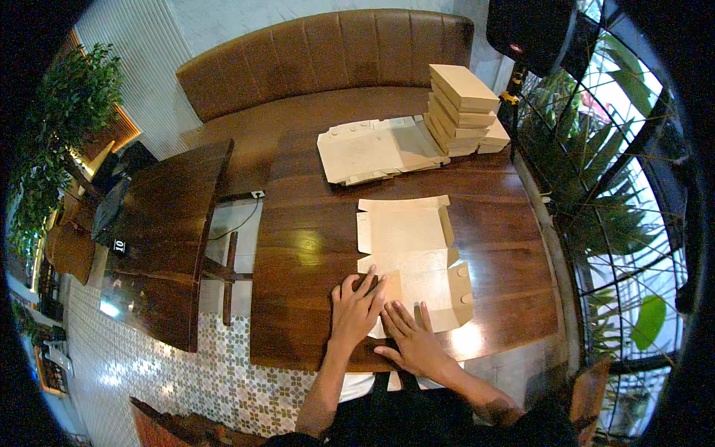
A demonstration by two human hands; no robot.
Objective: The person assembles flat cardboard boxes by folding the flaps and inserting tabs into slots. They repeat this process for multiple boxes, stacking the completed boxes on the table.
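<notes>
A flat, unfolded cardboard box blank [408, 227] lies on the dark wooden table in front of me, its scored flaps spread at the sides. My left hand [357, 311] rests on the blank's near left edge, fingers apart and slightly bent over the side flap. Beside it, my right hand [413, 344] presses on the near edge with its fingers spread and the thumb pointing left. Neither hand grips anything. The hands hide part of the blank's near left corner.
Farther back lies a pile of flat cardboard blanks [372, 151]. Right of it stands a stack of folded cardboard boxes [463, 88]. A brown padded bench [328, 63] runs behind the table [298, 298]. Another table [164, 246] stands at the left, and a metal lattice with plants [596, 194] at the right.
</notes>
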